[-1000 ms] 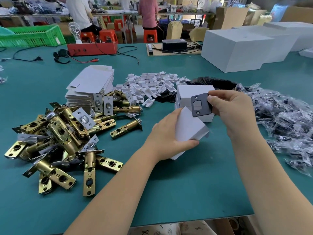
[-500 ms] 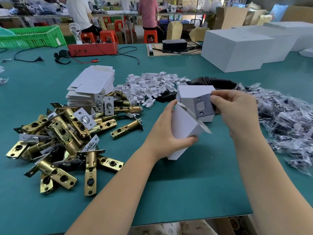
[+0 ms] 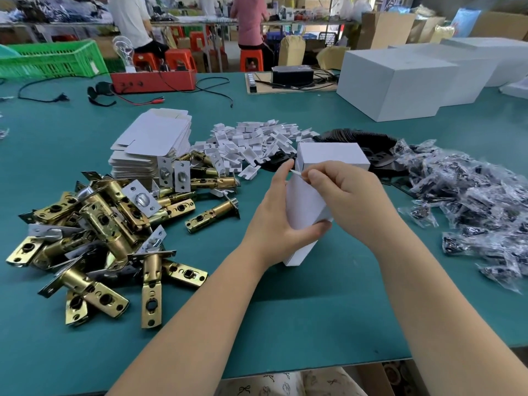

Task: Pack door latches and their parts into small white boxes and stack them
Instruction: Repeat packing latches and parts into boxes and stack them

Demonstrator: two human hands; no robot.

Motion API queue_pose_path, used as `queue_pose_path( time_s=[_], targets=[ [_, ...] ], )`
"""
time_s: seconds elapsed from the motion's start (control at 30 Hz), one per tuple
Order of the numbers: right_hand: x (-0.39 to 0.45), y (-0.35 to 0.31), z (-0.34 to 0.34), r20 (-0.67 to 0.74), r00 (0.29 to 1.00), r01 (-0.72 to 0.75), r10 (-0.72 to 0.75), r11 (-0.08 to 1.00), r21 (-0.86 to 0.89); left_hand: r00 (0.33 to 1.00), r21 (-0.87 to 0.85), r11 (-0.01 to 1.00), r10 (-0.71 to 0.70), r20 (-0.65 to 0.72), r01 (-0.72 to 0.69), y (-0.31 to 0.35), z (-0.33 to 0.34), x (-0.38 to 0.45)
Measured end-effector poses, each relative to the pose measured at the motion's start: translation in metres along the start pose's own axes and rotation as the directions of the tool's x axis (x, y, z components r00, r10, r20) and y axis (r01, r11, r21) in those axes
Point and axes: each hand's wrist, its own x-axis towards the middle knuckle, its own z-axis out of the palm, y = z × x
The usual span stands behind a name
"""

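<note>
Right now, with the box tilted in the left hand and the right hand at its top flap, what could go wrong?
1. The small white box is held tilted by the left hand alone; if the bottom is not closed, parts may slip out.
2. The right hand pinches the flap; forcing it could crease the card.
3. The closed white box stands just behind and could be knocked.

The green table [image 3: 285, 324] carried a heap of brass latches [image 3: 100, 232], flat white cartons [image 3: 154, 138], white inserts [image 3: 251, 141], black plates [image 3: 357, 138] and bagged parts [image 3: 480, 207].
</note>
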Motion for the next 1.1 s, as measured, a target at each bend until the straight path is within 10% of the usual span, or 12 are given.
queue_pose_path(
  time_s=[0.17,0.27,0.4,0.73,1.1],
  targets=[
    [-0.008,0.01,-0.004,-0.299,0.938,0.191,-0.173,0.981,0.03,0.982,-0.056,0.997,0.037,-0.187,-0.048,-0.002,0.002,-0.002],
    [0.003,0.053,-0.021,-0.263,0.964,-0.086,0.043,0.984,-0.154,0.97,-0.11,0.993,0.02,-0.244,-0.048,-0.003,0.001,0.0],
    [0.003,0.115,-0.047,-0.171,0.831,-0.53,0.529,0.663,-0.529,0.97,-0.085,0.995,0.032,-0.24,-0.054,-0.004,0.001,0.001],
    [-0.006,0.127,-0.044,-0.294,0.736,-0.636,0.61,0.474,-0.609,0.981,-0.067,0.993,0.086,-0.171,-0.098,-0.008,-0.005,-0.002],
    [-0.008,0.095,-0.033,-0.208,0.936,-0.326,0.285,0.923,-0.203,0.985,-0.071,0.995,0.06,-0.16,-0.072,-0.005,-0.006,-0.001]
  ],
)
